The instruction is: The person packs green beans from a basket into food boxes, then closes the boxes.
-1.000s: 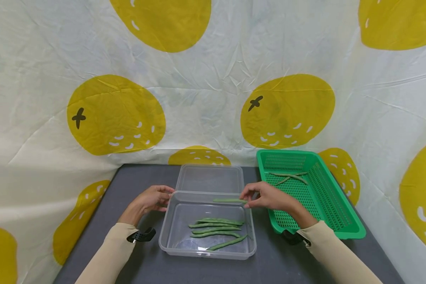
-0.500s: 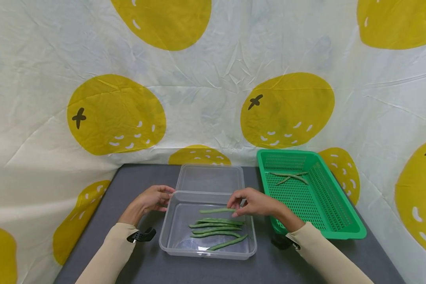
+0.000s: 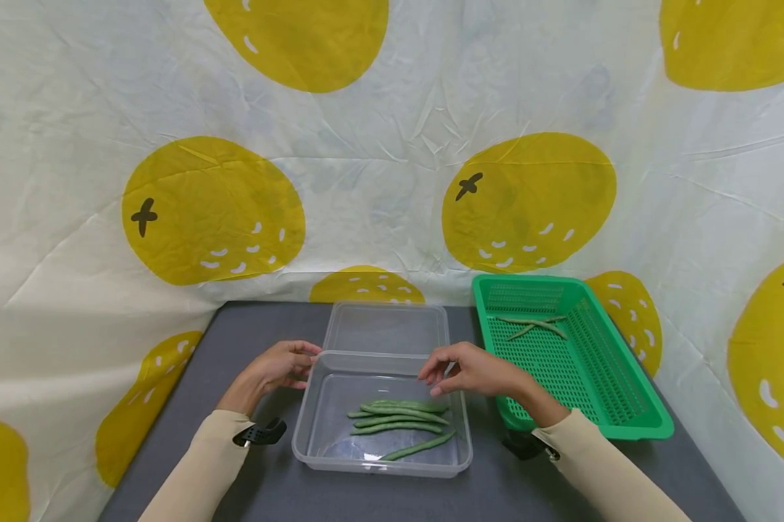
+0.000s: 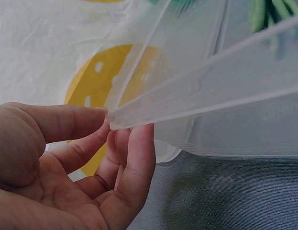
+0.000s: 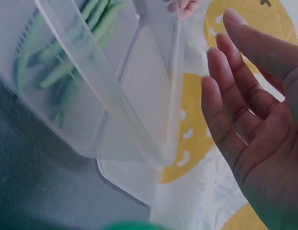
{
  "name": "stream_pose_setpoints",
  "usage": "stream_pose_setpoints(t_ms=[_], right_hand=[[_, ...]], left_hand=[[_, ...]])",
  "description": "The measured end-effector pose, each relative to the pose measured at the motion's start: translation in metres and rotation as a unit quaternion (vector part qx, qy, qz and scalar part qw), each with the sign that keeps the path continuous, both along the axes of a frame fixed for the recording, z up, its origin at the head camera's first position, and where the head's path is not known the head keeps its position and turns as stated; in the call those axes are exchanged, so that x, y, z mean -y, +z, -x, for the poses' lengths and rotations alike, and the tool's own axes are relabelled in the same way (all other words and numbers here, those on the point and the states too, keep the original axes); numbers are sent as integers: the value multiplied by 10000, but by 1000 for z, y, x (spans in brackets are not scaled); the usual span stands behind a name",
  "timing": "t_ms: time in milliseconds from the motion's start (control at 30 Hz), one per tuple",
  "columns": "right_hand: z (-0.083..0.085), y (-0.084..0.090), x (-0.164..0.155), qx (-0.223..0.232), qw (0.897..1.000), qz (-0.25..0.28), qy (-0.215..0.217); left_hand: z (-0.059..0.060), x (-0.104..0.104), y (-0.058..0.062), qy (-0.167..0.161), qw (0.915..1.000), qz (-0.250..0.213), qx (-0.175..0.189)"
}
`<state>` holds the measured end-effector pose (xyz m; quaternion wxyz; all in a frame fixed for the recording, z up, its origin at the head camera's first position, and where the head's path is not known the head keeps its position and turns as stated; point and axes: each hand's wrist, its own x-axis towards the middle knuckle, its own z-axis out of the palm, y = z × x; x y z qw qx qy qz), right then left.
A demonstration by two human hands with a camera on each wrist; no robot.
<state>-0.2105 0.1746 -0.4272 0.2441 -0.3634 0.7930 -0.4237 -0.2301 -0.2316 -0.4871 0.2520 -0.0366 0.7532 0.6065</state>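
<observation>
A clear plastic container (image 3: 304, 417) stands on the dark grey table (image 3: 248, 326), with several green beans (image 3: 398, 417) lying in it. My left hand (image 3: 303, 359) pinches the container's far left corner, thumb and fingers meeting at the rim (image 4: 139, 112) in the left wrist view. Above the container's far right side my right hand (image 3: 439, 377) hovers with straight fingers and holds nothing. The right wrist view shows that open right hand (image 5: 244, 110) beside the container wall (image 5: 91, 96), with the beans (image 5: 77, 48) behind it.
The clear lid (image 3: 387, 328) lies flat just behind the container. At the right stands a green slotted basket (image 3: 620, 377) with a few beans (image 3: 531, 325) at its far end. Yellow-spotted white cloth (image 3: 392, 181) walls in the table at the back and sides.
My right hand carried a bean from the container's far right edge inward and let it go. The bean now lies with the others. The left hand has not moved.
</observation>
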Motion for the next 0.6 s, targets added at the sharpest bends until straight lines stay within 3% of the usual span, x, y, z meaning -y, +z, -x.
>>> stream_pose_setpoints(t_ms=[367, 600], right_hand=[[4, 8, -20, 1, 9999, 34, -161], [7, 14, -34, -262, 9990, -81, -345]], left_hand=[[-1, 1, 0, -5, 10000, 8, -38], [-1, 0, 1, 4, 10000, 17, -46]])
